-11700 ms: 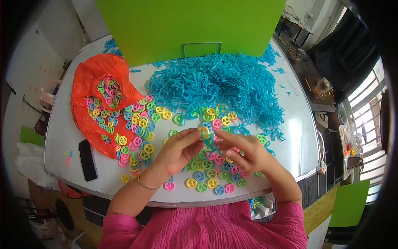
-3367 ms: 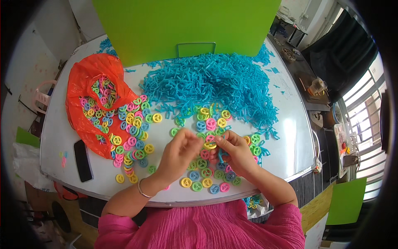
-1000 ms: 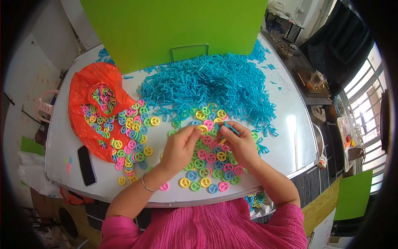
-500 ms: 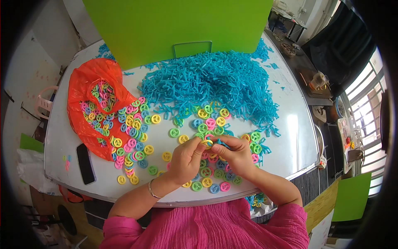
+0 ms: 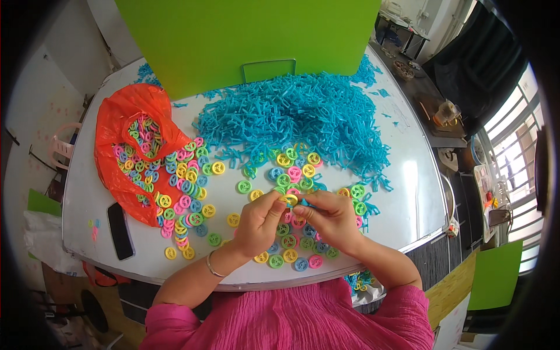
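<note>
My left hand (image 5: pixel 258 226) pinches a small yellow plastic wheel (image 5: pixel 289 199) between thumb and fingers, above the front middle of the table. Right beside it, my right hand (image 5: pixel 333 220) is closed on a small blue plastic piece (image 5: pixel 304 203), mostly covered by the fingertips. The two hands nearly meet, and the blue piece is against or very close to the wheel; I cannot tell whether they are joined. Loose wheels in yellow, green, pink and blue (image 5: pixel 290 241) lie under and around both hands. Beyond them is a large heap of blue plastic pieces (image 5: pixel 297 114).
An orange-red plastic bag (image 5: pixel 111 169) at the left spills more coloured wheels onto the white table (image 5: pixel 402 210). A dark phone (image 5: pixel 121 231) lies near the left front edge. Behind the heap stands a green panel (image 5: pixel 245 35) with a wire handle (image 5: pixel 268 62).
The right fingers have closed further over the blue piece, so less of it shows. The yellow wheel has tilted slightly in my left hand, which stays in nearly the same place.
</note>
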Demonstrator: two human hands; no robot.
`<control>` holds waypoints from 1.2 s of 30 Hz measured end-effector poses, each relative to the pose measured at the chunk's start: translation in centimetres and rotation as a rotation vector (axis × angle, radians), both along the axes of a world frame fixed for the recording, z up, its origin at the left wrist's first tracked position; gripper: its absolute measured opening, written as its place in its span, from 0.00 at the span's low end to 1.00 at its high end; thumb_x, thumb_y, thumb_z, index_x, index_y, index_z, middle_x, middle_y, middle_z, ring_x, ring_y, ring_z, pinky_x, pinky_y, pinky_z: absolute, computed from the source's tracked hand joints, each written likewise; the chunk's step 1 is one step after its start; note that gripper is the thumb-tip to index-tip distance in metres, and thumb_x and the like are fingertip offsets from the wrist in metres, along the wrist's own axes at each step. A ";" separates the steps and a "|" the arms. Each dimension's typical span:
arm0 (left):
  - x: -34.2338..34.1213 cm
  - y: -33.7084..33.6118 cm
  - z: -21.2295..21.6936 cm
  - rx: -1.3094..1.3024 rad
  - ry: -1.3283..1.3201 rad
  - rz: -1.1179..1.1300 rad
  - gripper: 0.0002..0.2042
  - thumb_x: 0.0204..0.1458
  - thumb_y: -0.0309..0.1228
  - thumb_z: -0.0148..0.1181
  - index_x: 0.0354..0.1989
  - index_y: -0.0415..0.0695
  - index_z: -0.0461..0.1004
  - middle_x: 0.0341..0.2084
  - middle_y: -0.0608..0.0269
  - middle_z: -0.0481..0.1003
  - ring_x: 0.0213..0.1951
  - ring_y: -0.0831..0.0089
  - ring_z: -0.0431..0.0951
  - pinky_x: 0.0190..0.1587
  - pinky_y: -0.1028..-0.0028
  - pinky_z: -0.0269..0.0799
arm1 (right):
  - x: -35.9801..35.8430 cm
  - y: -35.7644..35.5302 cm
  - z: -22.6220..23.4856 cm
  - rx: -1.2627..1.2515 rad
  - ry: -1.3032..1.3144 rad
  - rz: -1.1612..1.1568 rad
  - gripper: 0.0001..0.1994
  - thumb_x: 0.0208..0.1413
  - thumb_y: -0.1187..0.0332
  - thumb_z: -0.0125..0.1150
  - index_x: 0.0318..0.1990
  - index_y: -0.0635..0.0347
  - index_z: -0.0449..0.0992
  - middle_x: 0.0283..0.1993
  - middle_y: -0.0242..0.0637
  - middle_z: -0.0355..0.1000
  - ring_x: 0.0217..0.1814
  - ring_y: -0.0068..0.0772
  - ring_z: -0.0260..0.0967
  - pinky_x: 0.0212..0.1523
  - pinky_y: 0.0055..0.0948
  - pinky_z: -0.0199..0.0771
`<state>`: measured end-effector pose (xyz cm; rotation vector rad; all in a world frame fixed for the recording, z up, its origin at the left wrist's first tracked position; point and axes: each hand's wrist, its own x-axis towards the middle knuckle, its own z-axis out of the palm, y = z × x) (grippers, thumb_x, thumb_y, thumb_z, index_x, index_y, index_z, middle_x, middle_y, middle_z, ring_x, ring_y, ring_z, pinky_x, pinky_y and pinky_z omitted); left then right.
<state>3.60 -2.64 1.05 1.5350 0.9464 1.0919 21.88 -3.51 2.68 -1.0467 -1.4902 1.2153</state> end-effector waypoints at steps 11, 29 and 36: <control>-0.6 1.2 0.0 0.372 0.188 0.088 0.13 0.64 0.34 0.46 0.41 0.37 0.73 0.28 0.60 0.75 0.25 0.76 0.71 0.29 0.73 0.68 | 0.6 0.6 -0.1 0.270 -0.250 -0.002 0.15 0.49 0.75 0.67 0.46 0.61 0.80 0.34 0.38 0.77 0.33 0.28 0.73 0.33 0.23 0.71; -8.5 2.3 2.5 0.091 1.039 -0.128 0.18 0.39 0.36 0.69 0.33 0.40 0.70 0.28 0.57 0.74 0.35 0.59 0.76 0.38 0.65 0.71 | 12.8 -6.2 7.5 -0.207 -0.774 0.726 0.17 0.54 0.65 0.65 0.51 0.56 0.76 0.42 0.41 0.78 0.41 0.39 0.77 0.38 0.34 0.76; -6.5 2.6 2.6 -0.055 0.718 -0.043 0.12 0.46 0.30 0.67 0.35 0.38 0.71 0.24 0.60 0.76 0.25 0.71 0.75 0.29 0.71 0.70 | 13.7 -2.9 7.2 -0.010 -0.685 0.507 0.18 0.51 0.68 0.68 0.51 0.57 0.77 0.48 0.40 0.77 0.48 0.38 0.76 0.50 0.32 0.75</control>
